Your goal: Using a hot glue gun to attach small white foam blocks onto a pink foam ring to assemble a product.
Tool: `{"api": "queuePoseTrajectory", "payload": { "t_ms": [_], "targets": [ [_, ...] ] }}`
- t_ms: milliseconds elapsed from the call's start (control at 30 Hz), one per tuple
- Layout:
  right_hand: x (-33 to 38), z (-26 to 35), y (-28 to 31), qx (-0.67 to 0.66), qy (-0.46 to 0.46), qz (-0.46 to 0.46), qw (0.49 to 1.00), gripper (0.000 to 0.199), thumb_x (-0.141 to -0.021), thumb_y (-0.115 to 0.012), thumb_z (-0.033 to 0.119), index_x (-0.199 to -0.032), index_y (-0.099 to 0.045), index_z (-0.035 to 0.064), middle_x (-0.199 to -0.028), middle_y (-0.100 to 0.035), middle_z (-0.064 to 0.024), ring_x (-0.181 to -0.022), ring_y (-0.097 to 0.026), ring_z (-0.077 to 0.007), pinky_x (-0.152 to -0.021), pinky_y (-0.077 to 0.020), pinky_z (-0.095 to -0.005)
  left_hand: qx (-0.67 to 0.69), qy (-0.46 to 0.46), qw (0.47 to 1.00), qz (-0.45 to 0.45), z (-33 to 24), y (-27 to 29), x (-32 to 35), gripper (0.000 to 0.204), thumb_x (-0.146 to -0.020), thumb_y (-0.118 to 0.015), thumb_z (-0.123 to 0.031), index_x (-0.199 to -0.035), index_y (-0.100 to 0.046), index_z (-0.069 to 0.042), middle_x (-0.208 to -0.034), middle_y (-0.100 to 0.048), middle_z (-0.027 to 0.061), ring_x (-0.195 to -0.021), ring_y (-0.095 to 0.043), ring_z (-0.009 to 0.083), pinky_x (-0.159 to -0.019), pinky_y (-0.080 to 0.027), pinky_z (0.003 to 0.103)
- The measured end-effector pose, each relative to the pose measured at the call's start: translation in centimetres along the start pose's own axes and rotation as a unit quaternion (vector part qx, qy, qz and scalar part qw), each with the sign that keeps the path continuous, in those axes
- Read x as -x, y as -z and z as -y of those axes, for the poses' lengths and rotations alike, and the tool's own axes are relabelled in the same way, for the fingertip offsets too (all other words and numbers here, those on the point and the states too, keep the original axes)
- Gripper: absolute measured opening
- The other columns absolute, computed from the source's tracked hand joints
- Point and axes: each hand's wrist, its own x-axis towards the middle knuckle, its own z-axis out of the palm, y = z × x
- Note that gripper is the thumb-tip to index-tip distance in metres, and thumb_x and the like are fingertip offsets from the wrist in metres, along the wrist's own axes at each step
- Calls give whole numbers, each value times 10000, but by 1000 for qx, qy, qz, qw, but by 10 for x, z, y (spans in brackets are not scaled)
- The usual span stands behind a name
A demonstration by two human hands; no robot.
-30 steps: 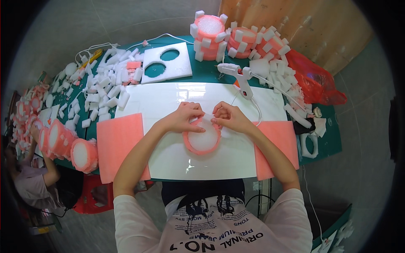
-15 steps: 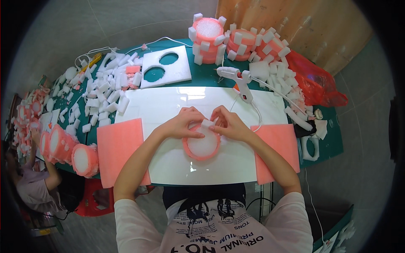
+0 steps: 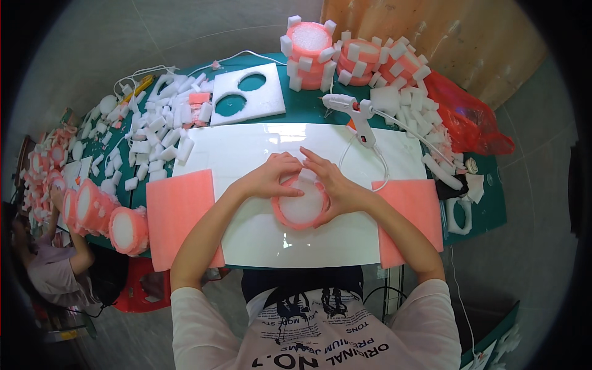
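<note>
A round foam piece, pink around the side with a white disc inside (image 3: 300, 208), rests on the white board in front of me. My left hand (image 3: 275, 177) is closed on its upper left rim, the thumb lying over the white disc. My right hand (image 3: 336, 190) curves around its right side, thumb low on the rim and fingers at the far edge. Between the two hands, a small white foam block (image 3: 307, 176) sits at the far rim. The fingertips behind the rim are partly hidden.
A white glue gun (image 3: 354, 114) lies beyond my right hand, its cord trailing right. Pink foam sheets (image 3: 182, 216) flank the white board (image 3: 246, 246). Loose white foam blocks (image 3: 157, 139) and a two-holed foam panel (image 3: 271, 92) lie far left. Finished-looking foam cylinders (image 3: 310, 58) stand behind.
My right hand has let go of the small white block and spread around the right side of the round foam piece. My left hand stays on the rim.
</note>
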Motion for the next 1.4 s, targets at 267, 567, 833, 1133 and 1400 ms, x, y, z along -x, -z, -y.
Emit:
{"api": "queuePoseTrajectory", "payload": {
  "t_ms": [267,567,833,1133,1400],
  "targets": [
    [1,-3,3,-6,-80,33,996,1182,-470,-831,387,-1378,-128,106,-1397,-211,-143,-1224,-306,-311,-967,-273,-399,5,22,1000,-16,-3,1,-1,415,-660,-701,-329,-931,-568,-45,-873,-525,72,-866,-438,234,-829,-319,332],
    [-1,5,7,-18,-117,54,992,1082,-471,-831,361,-1349,-248,115,-1227,-417,-125,-1066,-428,-287,-905,-316,-375,-11,46,999,-13,-2,0,-3,387,-607,-741,-272,-868,-582,-35,-841,-498,65,-836,-434,223,-752,-340,335],
    [-6,6,9,-27,-113,72,991,997,-473,-831,345,-1308,-336,115,-1158,-480,-104,-1031,-458,-285,-867,-346,-370,40,22,998,-45,-1,-2,-4,378,-604,-741,-252,-873,-586,-36,-796,-517,70,-765,-454,217,-675,-367,313],
    [-4,4,7,-8,-59,29,998,973,-489,-826,346,-1299,-348,96,-1154,-488,-102,-1012,-470,-280,-849,-362,-359,39,20,998,-48,1,-3,-3,385,-605,-741,-249,-889,-591,-38,-835,-537,76,-801,-477,226,-701,-386,312],
    [-6,8,9,-7,-86,52,995,951,-500,-820,341,-1290,-357,84,-1177,-476,-104,-1050,-452,-277,-873,-350,-355,44,28,998,-46,-1,-3,-2,390,-610,-739,-249,-902,-593,-34,-852,-547,77,-814,-486,228,-713,-393,312]
  ]
}}
